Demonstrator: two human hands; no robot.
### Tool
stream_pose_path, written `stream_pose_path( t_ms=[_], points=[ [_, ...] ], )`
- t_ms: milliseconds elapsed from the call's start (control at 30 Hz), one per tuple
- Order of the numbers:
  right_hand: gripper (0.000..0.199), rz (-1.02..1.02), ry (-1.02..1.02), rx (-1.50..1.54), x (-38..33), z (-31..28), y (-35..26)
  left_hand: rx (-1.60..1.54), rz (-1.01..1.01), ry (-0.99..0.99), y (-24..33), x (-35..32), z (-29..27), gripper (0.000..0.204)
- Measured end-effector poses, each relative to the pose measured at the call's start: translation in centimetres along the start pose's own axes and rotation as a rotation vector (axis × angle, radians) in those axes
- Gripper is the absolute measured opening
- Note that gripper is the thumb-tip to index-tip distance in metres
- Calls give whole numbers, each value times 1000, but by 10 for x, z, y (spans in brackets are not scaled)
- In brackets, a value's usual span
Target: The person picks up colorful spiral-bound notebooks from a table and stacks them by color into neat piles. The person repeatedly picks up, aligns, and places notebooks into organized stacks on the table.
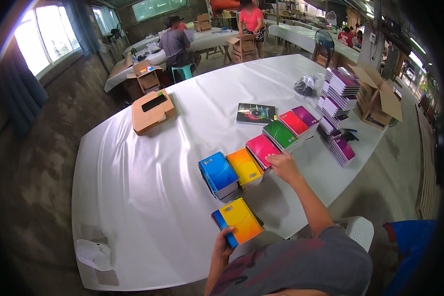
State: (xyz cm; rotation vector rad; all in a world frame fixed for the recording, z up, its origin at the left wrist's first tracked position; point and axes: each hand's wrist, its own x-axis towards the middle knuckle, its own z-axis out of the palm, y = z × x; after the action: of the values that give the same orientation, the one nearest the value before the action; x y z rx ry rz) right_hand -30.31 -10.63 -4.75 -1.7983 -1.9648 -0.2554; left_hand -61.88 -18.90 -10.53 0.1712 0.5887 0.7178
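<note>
My left hand (224, 242) is closed around a yellow spiral notebook (241, 221) lying over a blue notebook (231, 240), both tilted above the table's near side. With fingers on its near corner, my right hand (284, 166) grips the top pink notebook (259, 147) of a stack; the thumb is hidden. The stacks form a slanting row. Left of the pink one are a yellow-orange stack (242, 162) and a blue stack (217, 169). Beyond it on the right come a green stack (279, 133), a red stack (293, 122) and a purple stack (305, 115).
Tall piles of purple notebooks (336, 101) and an open carton (377, 98) stand at the right edge. A black-covered book (255, 113), a clear plastic bag (308, 86), and a phone (154, 102) on a flat cardboard box (142, 121) lie farther back. Two people work beyond.
</note>
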Motion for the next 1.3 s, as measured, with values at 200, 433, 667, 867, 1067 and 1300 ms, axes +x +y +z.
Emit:
stream_pose_path(
  t_ms=[200,433,667,867,1067,1300],
  points=[
    [19,-95,516,404,-2,-70,-58,1,46,-34,-3,0,5,53],
    [29,-762,-180,502,-90,-50,-144,-368,-90,-608,-9,17,-44,58],
    [86,-11,-198,1018,-95,-30,-124,272,281,-201,-5,-8,-4,70],
    [118,117,-371,1379,-98,-7,-107,1125,703,-370,21,19,12,92],
    [107,105,-247,1227,-116,53,-97,1055,868,-173,-14,47,-2,106],
    [86,149,-241,1330,-99,37,-103,889,1000,0,-21,60,6,94]
  ],
)
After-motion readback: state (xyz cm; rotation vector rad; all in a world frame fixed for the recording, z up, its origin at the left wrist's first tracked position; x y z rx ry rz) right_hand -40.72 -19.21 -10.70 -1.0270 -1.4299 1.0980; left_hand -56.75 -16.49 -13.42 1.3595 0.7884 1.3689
